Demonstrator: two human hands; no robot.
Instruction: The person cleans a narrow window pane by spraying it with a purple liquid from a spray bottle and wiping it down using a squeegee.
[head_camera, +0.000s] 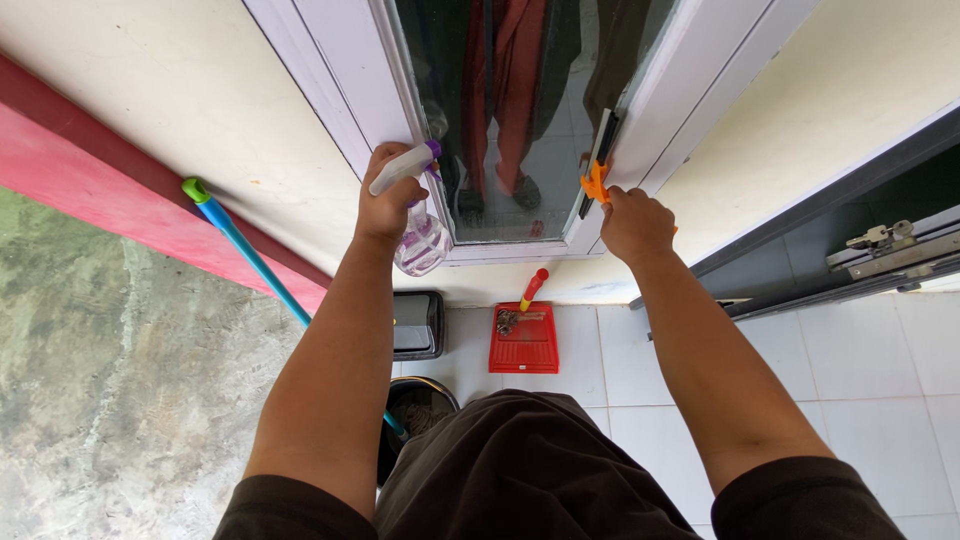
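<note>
— What have you got in each hand right now?

— My left hand (388, 205) has a closed grip on a clear spray bottle (420, 240) with a white trigger head, held up against the lower left corner of the window frame (345, 95). My right hand (636, 222) is wrapped tight around the orange handle of a squeegee (598, 165), whose black blade lies against the right edge of the glass pane (520, 110).

— So which stage is this?

— I judge it to be the wiping stage: the blade is on the glass and the bottle is held beside the pane rather than aimed at it.

— What does the next stroke ask of you?

— Even pressure along the blade, I think, and keeping it flat to the pane near the frame.

— Anything underfoot?

— Down on the white tiled floor (880, 380) lie a red dustpan (524, 340) and a dark bin (418, 325), and a blue mop handle (255, 260) leans near the red-painted wall base (120, 190).
</note>
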